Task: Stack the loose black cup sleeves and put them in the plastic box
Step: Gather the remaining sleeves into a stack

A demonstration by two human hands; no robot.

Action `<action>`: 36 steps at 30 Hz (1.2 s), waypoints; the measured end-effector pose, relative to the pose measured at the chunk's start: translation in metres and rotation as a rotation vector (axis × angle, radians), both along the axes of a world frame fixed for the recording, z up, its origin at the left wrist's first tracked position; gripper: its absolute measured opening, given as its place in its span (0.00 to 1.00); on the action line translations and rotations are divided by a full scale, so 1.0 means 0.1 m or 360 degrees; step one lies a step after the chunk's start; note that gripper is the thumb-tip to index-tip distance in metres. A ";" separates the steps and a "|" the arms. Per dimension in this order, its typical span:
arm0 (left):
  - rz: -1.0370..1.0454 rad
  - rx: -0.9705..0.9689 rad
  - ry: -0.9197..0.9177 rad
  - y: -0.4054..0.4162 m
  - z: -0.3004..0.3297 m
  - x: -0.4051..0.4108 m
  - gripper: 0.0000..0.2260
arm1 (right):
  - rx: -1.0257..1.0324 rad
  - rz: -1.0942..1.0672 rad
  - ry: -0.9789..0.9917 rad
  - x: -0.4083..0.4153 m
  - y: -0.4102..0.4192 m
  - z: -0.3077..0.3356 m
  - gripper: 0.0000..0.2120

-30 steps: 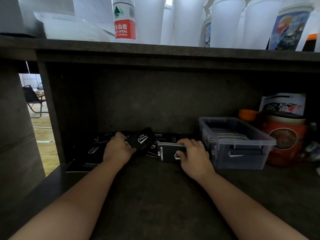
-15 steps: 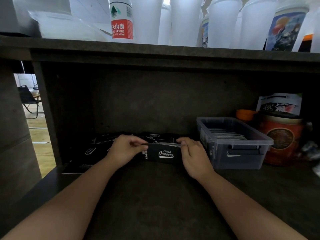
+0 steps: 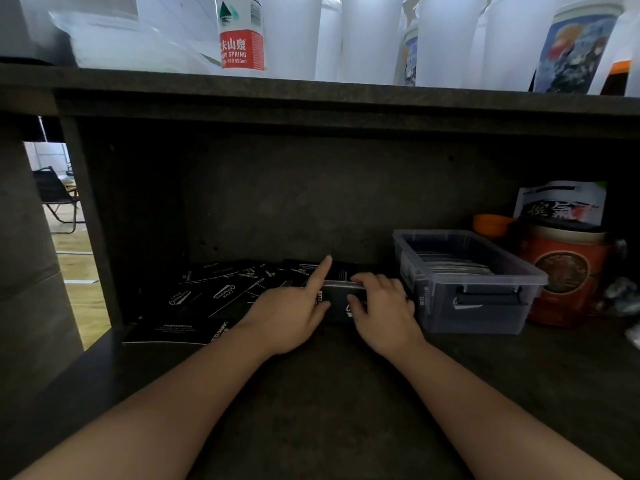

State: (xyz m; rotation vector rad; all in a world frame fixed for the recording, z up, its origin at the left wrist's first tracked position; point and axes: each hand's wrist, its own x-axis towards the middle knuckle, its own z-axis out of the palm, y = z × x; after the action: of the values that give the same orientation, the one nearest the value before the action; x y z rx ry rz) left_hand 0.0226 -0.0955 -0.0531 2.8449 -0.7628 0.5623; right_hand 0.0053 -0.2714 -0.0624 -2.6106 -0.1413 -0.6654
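Note:
A small stack of black cup sleeves (image 3: 337, 301) with white lettering stands on edge on the dark shelf. My right hand (image 3: 382, 308) grips its right end, fingers over the top and thumb on the front face. My left hand (image 3: 291, 311) rests at its left end with the index finger stretched up past the top edge and the thumb against the front. Several loose black sleeves (image 3: 221, 289) lie scattered flat to the left and behind. The clear plastic box (image 3: 474, 306) stands just right of my right hand, with a row of sleeves inside.
A red round tin (image 3: 564, 278), an orange lid (image 3: 491, 223) and a printed bag (image 3: 561, 202) sit right of the box. The shelf board above carries a water bottle (image 3: 240, 32) and tall white cups (image 3: 367, 36). A vertical panel (image 3: 86, 216) bounds the shelf on the left.
My left hand brought a loose sleeve over to the stack in my right hand. Its index finger is now raised at the stack's left end. The stack sits slightly closer to the box.

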 end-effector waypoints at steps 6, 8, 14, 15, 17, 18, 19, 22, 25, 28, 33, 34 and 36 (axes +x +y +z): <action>0.0735 -0.0157 0.0034 0.31 -0.13 0.32 0.29 | 0.0026 0.0037 -0.0018 -0.01 -0.01 0.01 0.14; 0.0881 -0.0070 0.0316 0.41 -0.16 0.36 0.35 | 0.0028 0.0048 -0.0026 -0.01 -0.02 0.01 0.13; 0.0773 -0.0410 0.0239 0.45 -0.13 0.40 0.29 | 0.0043 0.0062 -0.0030 -0.01 -0.03 0.02 0.12; 0.0759 -0.0553 0.0270 0.45 -0.14 0.40 0.29 | 0.0045 0.0063 -0.0030 -0.01 -0.03 0.02 0.12; 0.0725 -0.0819 0.0345 0.43 -0.14 0.38 0.30 | 0.0045 0.0062 -0.0025 -0.01 -0.04 0.02 0.13; 0.0702 -0.0937 0.0353 0.43 -0.12 0.38 0.30 | 0.0042 0.0061 -0.0024 -0.01 -0.04 0.02 0.13; 0.0676 -0.1070 0.0324 0.44 -0.10 0.37 0.28 | 0.0041 0.0060 -0.0024 -0.01 -0.04 0.02 0.13; 0.0612 -0.1560 0.0067 0.50 -0.01 0.38 0.20 | 0.0046 0.0064 -0.0021 0.00 -0.04 0.02 0.13; 0.0479 -0.2081 0.0019 0.64 0.05 0.42 0.13 | 0.0095 0.0077 -0.0011 0.01 -0.04 0.02 0.16; 0.0048 -0.2431 0.0510 0.74 0.12 0.34 0.00 | 0.0151 0.0088 -0.0007 0.04 -0.05 0.00 0.19; -0.0001 -0.1297 0.0750 0.65 0.04 0.27 0.07 | 0.0248 0.0134 -0.0069 0.03 -0.06 0.00 0.16; 0.0102 -0.1014 0.0589 0.57 0.03 0.26 0.10 | 0.0244 0.0136 -0.0075 0.02 -0.05 0.01 0.16; 0.0243 -0.0571 0.0271 0.35 0.06 0.17 0.15 | 0.0206 0.0128 -0.0060 0.02 -0.05 0.02 0.15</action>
State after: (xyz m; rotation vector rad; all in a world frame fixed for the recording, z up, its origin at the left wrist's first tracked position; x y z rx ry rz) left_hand 0.0395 -0.0609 -0.0474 2.5852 -0.3739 0.4190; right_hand 0.0071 -0.2761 -0.0604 -2.4559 -0.2071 -0.6730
